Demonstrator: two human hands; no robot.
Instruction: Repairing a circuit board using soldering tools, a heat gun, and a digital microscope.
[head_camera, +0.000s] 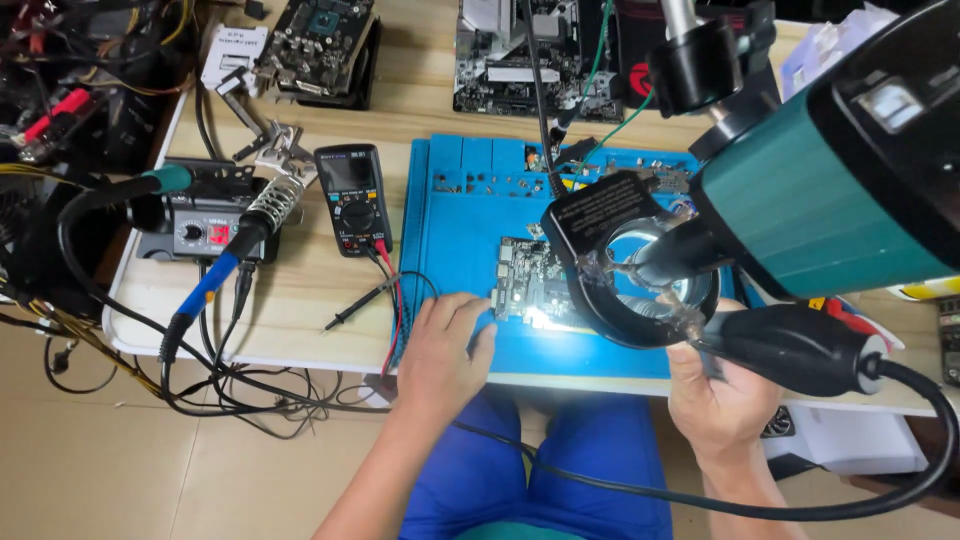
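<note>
- Green-grey circuit board (530, 280) lies flat on the blue silicone mat (450, 230), part under the microscope ring light (640, 265); lit bright at its near edge.
- My left hand (440, 350) rests on the mat's near edge, fingers curled loose, fingertips touching the board's left edge; pinning it, not gripping.
- My right hand (720, 395) is closed round the black hot-air handle (790, 345), nozzle end toward the board under the lens; thick black cord runs off right and loops back under the desk.
- Handling, my guess: board is light, stiff, thin, fragile w/ tiny parts on top. Take it by the bare edges only, no pressing on components. Mat looks grippy so it shouldn't slide much.
- Handle prob. light but the stiff cord will tug; nozzle likely hot, hold by the rear grip.
- Counts: 1 board on mat, 1 multimeter (350, 195) w/ 2 probes (red + black), 1 soldering station (200, 225), 1 iron in spring stand (270, 205), 2 bigger boards at desk's far edge, 1 microscope.
</note>
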